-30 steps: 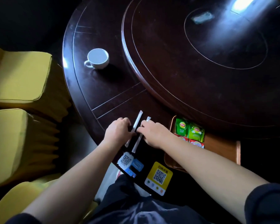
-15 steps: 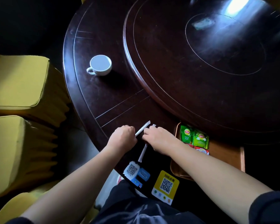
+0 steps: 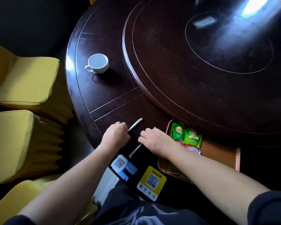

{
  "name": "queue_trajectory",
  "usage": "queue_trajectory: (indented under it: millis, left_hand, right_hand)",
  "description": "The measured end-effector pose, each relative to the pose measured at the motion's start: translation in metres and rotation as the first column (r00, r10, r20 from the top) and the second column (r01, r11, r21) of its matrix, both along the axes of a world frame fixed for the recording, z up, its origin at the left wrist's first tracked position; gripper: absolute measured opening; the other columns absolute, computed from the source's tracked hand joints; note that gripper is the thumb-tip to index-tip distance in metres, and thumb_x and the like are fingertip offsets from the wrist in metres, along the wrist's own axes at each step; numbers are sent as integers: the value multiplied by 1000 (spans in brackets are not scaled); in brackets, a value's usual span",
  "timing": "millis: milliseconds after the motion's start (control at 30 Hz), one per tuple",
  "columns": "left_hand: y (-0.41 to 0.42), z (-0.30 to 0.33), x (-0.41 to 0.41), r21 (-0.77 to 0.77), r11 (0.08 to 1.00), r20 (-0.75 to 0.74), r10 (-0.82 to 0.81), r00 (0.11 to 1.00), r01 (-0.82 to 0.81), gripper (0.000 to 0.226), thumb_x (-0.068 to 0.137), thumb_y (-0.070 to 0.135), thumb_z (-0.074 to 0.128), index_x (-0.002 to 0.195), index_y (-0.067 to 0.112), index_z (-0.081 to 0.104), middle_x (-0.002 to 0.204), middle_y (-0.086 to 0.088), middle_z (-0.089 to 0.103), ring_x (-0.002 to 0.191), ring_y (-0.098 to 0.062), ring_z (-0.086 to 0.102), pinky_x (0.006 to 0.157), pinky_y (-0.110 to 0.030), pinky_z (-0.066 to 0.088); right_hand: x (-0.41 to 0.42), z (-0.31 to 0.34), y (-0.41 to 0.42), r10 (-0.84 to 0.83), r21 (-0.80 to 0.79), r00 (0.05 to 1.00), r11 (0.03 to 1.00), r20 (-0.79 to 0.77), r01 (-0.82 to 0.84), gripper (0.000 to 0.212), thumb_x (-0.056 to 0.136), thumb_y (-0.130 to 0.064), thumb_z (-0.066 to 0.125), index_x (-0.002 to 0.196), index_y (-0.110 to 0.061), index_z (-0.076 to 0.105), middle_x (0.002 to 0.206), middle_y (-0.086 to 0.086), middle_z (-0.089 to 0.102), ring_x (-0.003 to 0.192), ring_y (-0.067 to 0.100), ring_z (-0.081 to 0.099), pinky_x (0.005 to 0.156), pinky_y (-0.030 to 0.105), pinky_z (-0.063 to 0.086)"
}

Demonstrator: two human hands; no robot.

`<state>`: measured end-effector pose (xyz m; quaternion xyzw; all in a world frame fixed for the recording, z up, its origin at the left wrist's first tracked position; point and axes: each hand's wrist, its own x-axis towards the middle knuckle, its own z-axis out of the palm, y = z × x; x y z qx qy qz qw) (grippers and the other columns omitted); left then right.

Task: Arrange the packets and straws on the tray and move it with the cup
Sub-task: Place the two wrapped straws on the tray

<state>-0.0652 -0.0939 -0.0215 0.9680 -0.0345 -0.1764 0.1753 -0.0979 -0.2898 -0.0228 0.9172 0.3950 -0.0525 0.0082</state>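
The left hand (image 3: 116, 135) is closed around one wrapped straw (image 3: 135, 125), whose free end angles up toward the lazy Susan (image 3: 201, 62), while the right hand (image 3: 154, 140) is curled knuckles-up over a second straw (image 3: 135, 150) that shows only below the wrist, so whether it pinches it I cannot tell. Straw-gathering looks to be the step in hand; next both must go right onto the tray (image 3: 217, 153), just beside the right hand, where green tea packets (image 3: 186, 135) lie. The cup (image 3: 97, 63) stands well apart on the tabletop (image 3: 104, 95).
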Motion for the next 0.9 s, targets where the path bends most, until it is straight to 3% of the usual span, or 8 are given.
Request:
queue_trajectory:
  millis: [100, 233, 300, 433, 567, 667, 733, 900]
  left_hand:
    - [-2, 3, -4, -7, 999, 2, 53, 999, -53, 9, 72, 25, 64, 79, 19, 64, 85, -4, 62, 85, -30, 63, 75, -35, 50]
    - [-10, 16, -9, -67, 989, 3, 130, 991, -130, 15, 72, 25, 67, 87, 21, 66, 91, -3, 71, 91, -29, 65, 77, -33, 48]
    - [-19, 23, -12, -112, 978, -22, 176, 984, -177, 20, 73, 25, 69, 92, 23, 69, 93, -1, 72, 93, -27, 66, 80, -32, 50]
    - [-53, 38, -21, -214, 954, -68, 201, 977, -211, 10, 70, 27, 73, 79, 25, 69, 77, 8, 69, 79, -17, 66, 71, -27, 48]
    - [-109, 53, -37, -352, 909, -183, 169, 968, -225, 9, 68, 26, 72, 76, 25, 70, 68, 7, 70, 65, -11, 66, 62, -31, 56]
    - [-156, 55, -52, -449, 869, -286, 81, 955, -208, 11, 63, 27, 73, 73, 23, 71, 67, 3, 73, 63, -16, 71, 66, -39, 61]
    - [-187, 52, -63, -494, 846, -352, 17, 936, -201, 9, 67, 20, 75, 73, 19, 70, 69, -1, 73, 65, -22, 73, 67, -44, 63]
    - [-249, 39, -89, -489, 854, -469, -85, 879, -178, 12, 78, 8, 70, 75, 19, 65, 75, -6, 71, 69, -28, 72, 68, -49, 63]
  right_hand:
    - [-5, 6, -14, -3, 94, 998, 996, 64, -4, 17, 78, -8, 50, 91, -16, 59, 80, 4, 58, 70, 26, 54, 53, 38, 41]
    - [-14, 21, -41, -118, 258, 992, 961, 51, 101, 16, 76, -14, 58, 92, -14, 58, 80, 5, 58, 73, 28, 53, 54, 41, 46]
    - [-23, 30, -57, -250, 362, 968, 901, -17, 239, 16, 77, -12, 62, 92, -14, 59, 82, 5, 58, 76, 29, 53, 58, 43, 48]
    - [-44, 41, -94, -481, 508, 855, 697, -192, 506, 16, 79, -7, 66, 92, -16, 63, 84, 0, 64, 83, 24, 53, 70, 38, 49]
    - [-74, 46, -134, -641, 544, 644, 393, -416, 742, 18, 79, -7, 70, 89, -21, 64, 83, -9, 64, 80, 13, 57, 73, 29, 49]
    - [-98, 46, -162, -672, 447, 371, 67, -641, 892, 16, 80, -10, 72, 82, -24, 62, 76, -9, 66, 68, 4, 60, 68, 25, 50]
    - [-114, 40, -180, -642, 365, 213, -112, -737, 924, 17, 80, -10, 73, 81, -23, 63, 77, -5, 68, 69, 9, 63, 68, 31, 54]
    - [-148, 25, -215, -567, 156, -56, -319, -822, 935, 17, 81, -10, 75, 87, -21, 64, 83, 13, 70, 73, 23, 68, 75, 46, 61]
